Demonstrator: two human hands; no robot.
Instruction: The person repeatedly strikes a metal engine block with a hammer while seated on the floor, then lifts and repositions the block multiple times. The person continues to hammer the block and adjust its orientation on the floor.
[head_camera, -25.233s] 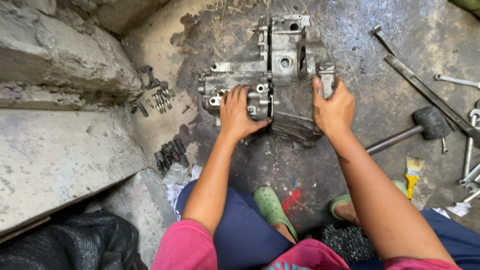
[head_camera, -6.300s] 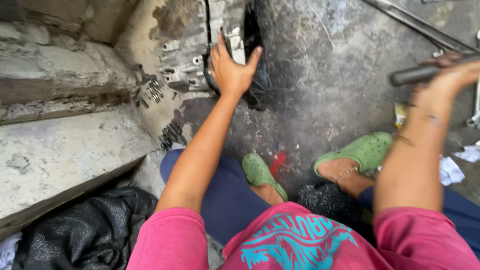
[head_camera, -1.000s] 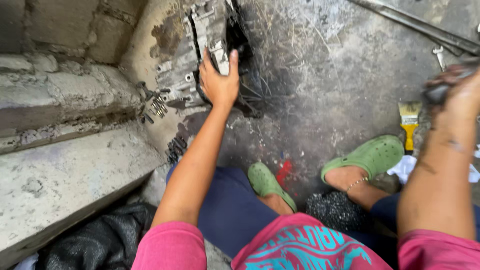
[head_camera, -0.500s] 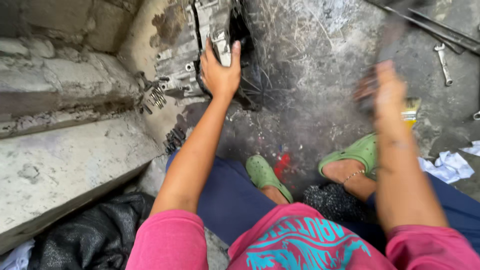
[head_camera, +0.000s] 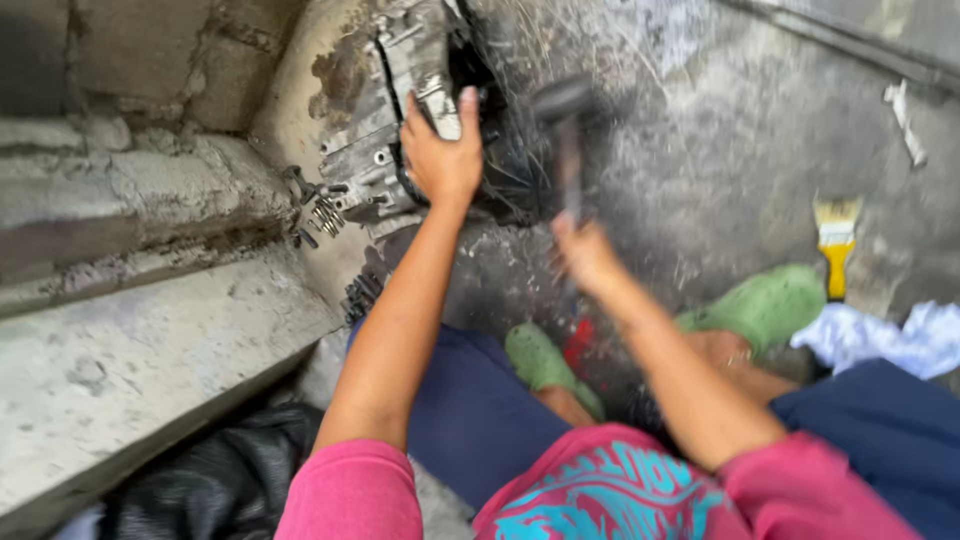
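Blurred by motion: right hand (head_camera: 585, 255) and hammer (head_camera: 565, 130), grip unclear. Cut off by the top edge: metal engine casing (head_camera: 385, 120). Partly hidden under left hand (head_camera: 440, 155): casing's middle.

A single head-worn camera looks steeply down and forward from close above the person's lap, taking in both forearms, the oily concrete floor (head_camera: 740, 170) ahead and a stone step (head_camera: 130, 340) at left (no second view).
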